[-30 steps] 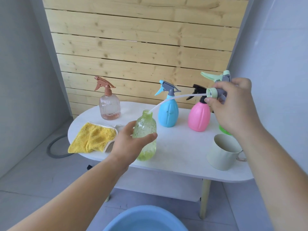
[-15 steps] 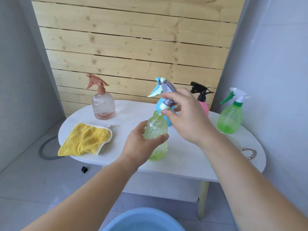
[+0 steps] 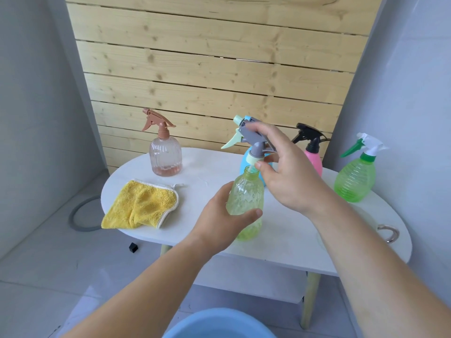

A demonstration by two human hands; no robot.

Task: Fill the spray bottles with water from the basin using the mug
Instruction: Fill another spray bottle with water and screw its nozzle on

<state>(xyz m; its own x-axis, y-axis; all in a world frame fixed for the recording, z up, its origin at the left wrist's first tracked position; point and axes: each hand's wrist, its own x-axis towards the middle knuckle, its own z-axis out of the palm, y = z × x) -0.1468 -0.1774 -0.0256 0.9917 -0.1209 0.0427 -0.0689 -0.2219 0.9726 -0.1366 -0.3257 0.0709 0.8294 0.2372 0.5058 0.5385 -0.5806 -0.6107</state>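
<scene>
Centre frame: left hand (image 3: 219, 222) curls its fingers round the pale-green textured plastic bottle (image 3: 246, 198) on the white bench (image 3: 210, 167); right hand (image 3: 289, 178) pinches the grey-and-mint trigger head (image 3: 253, 140) just above its neck. Probably capping; fill level unclear.

cloth (image 3: 140, 206) left on table (image 3: 200, 167) | mug (image 3: 389, 234) right | basin (image 3: 217, 324) below, front

A: What lies on the white oval desk (image 3: 292, 230)?
B: 1 yellow cloth (image 3: 140, 206), crumpled, at the left end, near the front edge.
A: And around it?
B: A wooden slat panel (image 3: 207, 69) stands behind. On the floor, left of the desk, lie a grey hose (image 3: 75, 215) and 1 small black block (image 3: 133, 247).
</scene>
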